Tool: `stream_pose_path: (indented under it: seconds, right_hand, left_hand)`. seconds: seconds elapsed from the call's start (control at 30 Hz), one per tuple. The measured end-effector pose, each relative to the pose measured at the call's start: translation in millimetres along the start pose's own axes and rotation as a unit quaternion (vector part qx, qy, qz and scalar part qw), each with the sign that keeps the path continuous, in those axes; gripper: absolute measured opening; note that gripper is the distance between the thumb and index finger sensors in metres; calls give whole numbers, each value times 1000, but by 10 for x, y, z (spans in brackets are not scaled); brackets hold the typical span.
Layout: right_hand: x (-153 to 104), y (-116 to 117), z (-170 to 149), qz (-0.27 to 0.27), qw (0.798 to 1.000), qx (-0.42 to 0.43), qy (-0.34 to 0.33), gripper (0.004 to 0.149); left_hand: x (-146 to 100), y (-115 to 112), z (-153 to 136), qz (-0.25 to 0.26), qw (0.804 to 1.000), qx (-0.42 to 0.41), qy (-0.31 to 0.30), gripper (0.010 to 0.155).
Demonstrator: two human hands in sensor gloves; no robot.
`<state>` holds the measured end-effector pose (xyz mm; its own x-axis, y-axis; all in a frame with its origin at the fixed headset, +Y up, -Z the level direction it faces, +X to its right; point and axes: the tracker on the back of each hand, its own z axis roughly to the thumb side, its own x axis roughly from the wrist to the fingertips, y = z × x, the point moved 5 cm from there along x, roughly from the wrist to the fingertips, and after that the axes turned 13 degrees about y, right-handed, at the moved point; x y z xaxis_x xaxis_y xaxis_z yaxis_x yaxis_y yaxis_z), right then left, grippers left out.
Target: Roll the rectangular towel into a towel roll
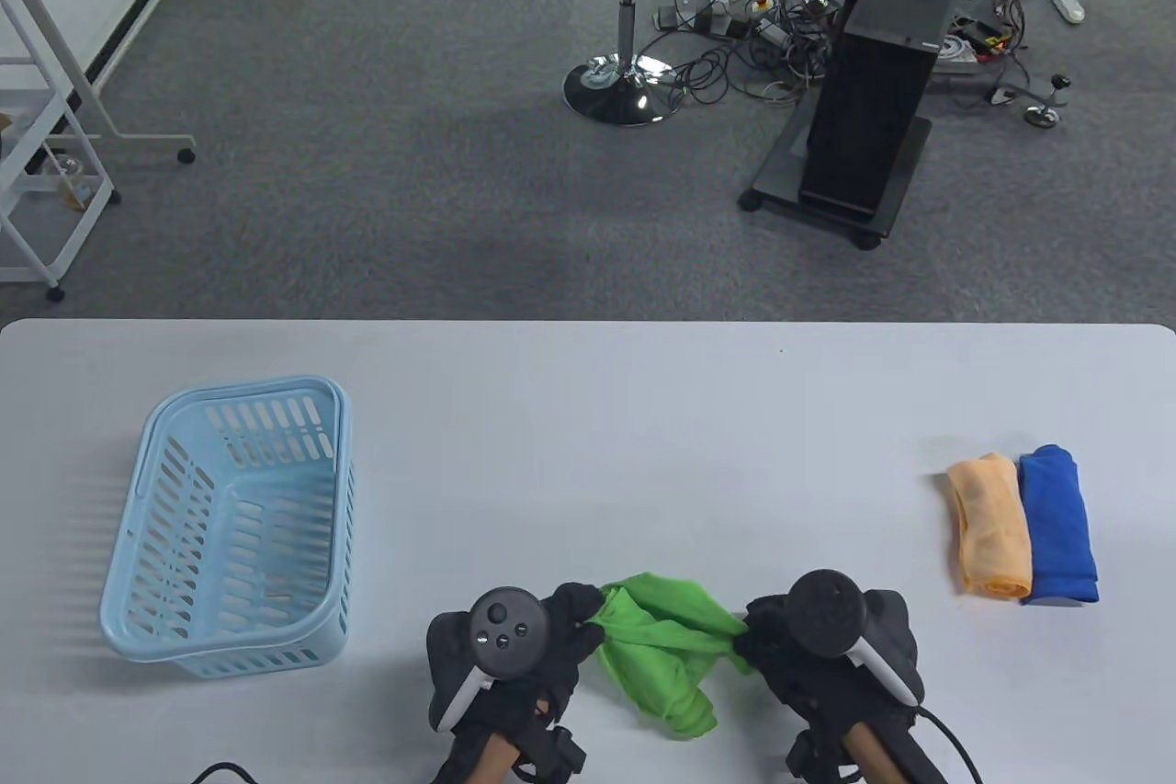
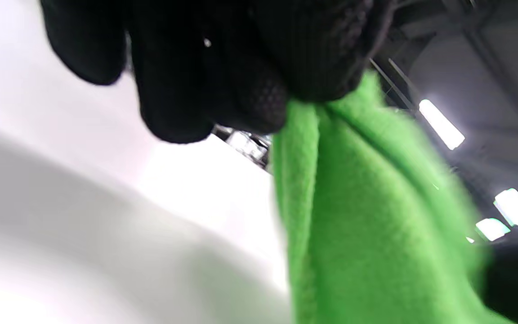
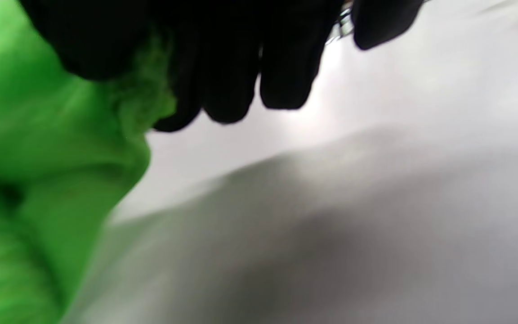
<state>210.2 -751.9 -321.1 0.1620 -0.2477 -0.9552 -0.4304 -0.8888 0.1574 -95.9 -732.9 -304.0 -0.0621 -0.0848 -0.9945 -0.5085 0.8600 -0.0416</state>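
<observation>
Between both hands — green towel (image 1: pixel 666 646)

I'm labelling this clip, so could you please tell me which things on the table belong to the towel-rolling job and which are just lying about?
In use:
- green towel, bunched, held up between the hands
- left hand, pinching one end
- right hand, pinching the other end

Lying about:
- blue basket
- orange towel and blue towel, lying side by side

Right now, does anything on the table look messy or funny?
Only the green towel: it hangs bunched and crumpled between the left hand and right hand, not flat or rolled. The orange and blue towels lie neatly side by side.
</observation>
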Motion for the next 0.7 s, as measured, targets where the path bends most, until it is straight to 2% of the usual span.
stream_pose_path:
  seconds: [0.07,0.17,0.23,0.37,0.43,0.57,0.63,0.7]
  right_hand:
    - [27,-142,-118,-36,999,-15,24,47]
    - [49,-322,-327,-84,994,-21,69,47]
    - [71,-386,-458,-81,992,-8,95,47]
    - [97,-465,-715,-57,982,118,139,48]
    - [92,-520,-788,-63,974,155,152,47]
    - [58,-688,-966,-113,964,153,187,47]
    - [41,-751,-1044,-136,960,139,201,47]
    - [28,-764,-1084,-133,959,140,207,48]
  left_hand:
    - [15,55,-66,15,999,30,30,47]
    - [19,173,-198,49,995,25,82,44]
    - [8,243,-296,71,991,35,111,44]
    - [1,356,-384,111,979,75,155,44]
    - [-16,416,-399,135,971,101,171,44]
    - [-55,554,-440,169,960,107,195,45]
    - [-67,565,-436,150,966,94,190,46]
    - [-24,405,-380,66,988,53,132,52]
